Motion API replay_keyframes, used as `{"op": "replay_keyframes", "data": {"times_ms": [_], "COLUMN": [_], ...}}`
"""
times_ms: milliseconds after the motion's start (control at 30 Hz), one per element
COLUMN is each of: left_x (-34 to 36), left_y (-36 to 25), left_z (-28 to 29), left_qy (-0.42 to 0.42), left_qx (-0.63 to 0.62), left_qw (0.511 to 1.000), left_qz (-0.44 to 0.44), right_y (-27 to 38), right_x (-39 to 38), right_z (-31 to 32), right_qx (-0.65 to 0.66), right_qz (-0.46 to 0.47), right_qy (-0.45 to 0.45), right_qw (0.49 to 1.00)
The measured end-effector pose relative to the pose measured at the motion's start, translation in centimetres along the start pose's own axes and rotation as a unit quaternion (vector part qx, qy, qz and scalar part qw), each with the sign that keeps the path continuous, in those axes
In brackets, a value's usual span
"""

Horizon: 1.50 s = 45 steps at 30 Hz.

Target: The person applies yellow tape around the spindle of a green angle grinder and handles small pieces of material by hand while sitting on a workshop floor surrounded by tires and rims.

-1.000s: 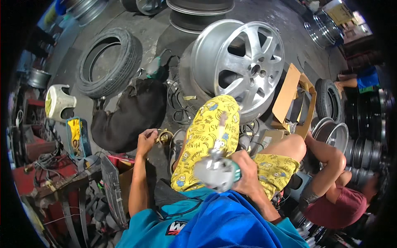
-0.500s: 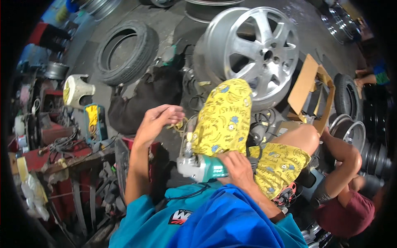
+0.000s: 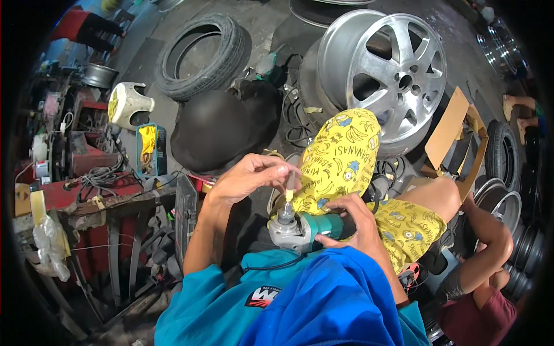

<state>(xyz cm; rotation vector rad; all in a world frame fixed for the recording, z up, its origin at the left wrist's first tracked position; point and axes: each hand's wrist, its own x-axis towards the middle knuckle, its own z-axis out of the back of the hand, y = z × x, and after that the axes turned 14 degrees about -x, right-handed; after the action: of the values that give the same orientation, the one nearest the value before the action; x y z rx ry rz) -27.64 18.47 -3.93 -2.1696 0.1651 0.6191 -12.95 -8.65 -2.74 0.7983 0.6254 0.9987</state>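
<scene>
A green angle grinder (image 3: 323,228) with a silver gear head (image 3: 288,235) lies across my lap, and my right hand (image 3: 360,222) is closed on its green body. From the gear head a silver chuck (image 3: 285,213) sticks up, carrying a slim attachment, yellowish low down and brownish above (image 3: 289,191). The thumb and fingers of my left hand (image 3: 254,176) are pinched at the top of this attachment, partly hiding it. Just beyond my hands is my knee in yellow printed shorts (image 3: 340,155).
A silver alloy wheel (image 3: 340,55) stands ahead, with a bare tyre (image 3: 231,60) to its left. A dark blurred shape (image 3: 213,135) lies nearer. Left are a white stool (image 3: 126,98), a blue basket (image 3: 151,164) and a red bench (image 3: 115,193). An open carton (image 3: 447,124) and a person in maroon (image 3: 479,308) are right.
My left hand has moved right from free air and pinched the attachment's top. My right hand has shifted its grip on the grinder. The whole view has swung, moving surroundings rightward.
</scene>
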Motion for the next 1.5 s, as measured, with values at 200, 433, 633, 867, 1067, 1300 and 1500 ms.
{"op": "replay_keyframes", "data": {"times_ms": [200, 433, 633, 867, 1067, 1300, 1500], "left_x": [0.3, 0.0, -0.4, 0.2, -0.2, 0.4, -0.1], "left_y": [-0.1, 0.5, 0.9, -0.5, 0.6, 1.0, -0.1], "left_z": [-1.7, -3.0, -4.4, -3.6, -3.4, -2.8, -2.8], "left_qy": [0.027, -0.069, -0.176, -0.037, -0.108, -0.158, -0.063], "left_qx": [0.027, 0.065, 0.174, 0.038, 0.141, 0.135, 0.074], "left_qw": [0.999, 0.993, 0.965, 0.998, 0.981, 0.977, 0.994], "left_qz": [-0.008, -0.065, -0.085, -0.032, -0.084, -0.046, -0.055], "right_y": [0.7, 1.2, 0.6, -0.2, -0.2, -0.1, -0.4], "right_x": [1.6, 3.4, 3.5, 3.5, 3.5, 3.7, 3.8], "right_z": [-1.5, -3.3, -3.7, -4.4, -4.3, -4.2, -4.5], "right_qx": [0.117, 0.156, 0.182, 0.233, 0.219, 0.226, 0.262], "right_qz": [-0.045, -0.077, -0.081, -0.088, -0.074, -0.089, -0.098], "right_qy": [0.018, 0.011, 0.045, 0.059, 0.056, 0.061, 0.073], "right_qw": [0.992, 0.985, 0.979, 0.967, 0.971, 0.968, 0.957]}}
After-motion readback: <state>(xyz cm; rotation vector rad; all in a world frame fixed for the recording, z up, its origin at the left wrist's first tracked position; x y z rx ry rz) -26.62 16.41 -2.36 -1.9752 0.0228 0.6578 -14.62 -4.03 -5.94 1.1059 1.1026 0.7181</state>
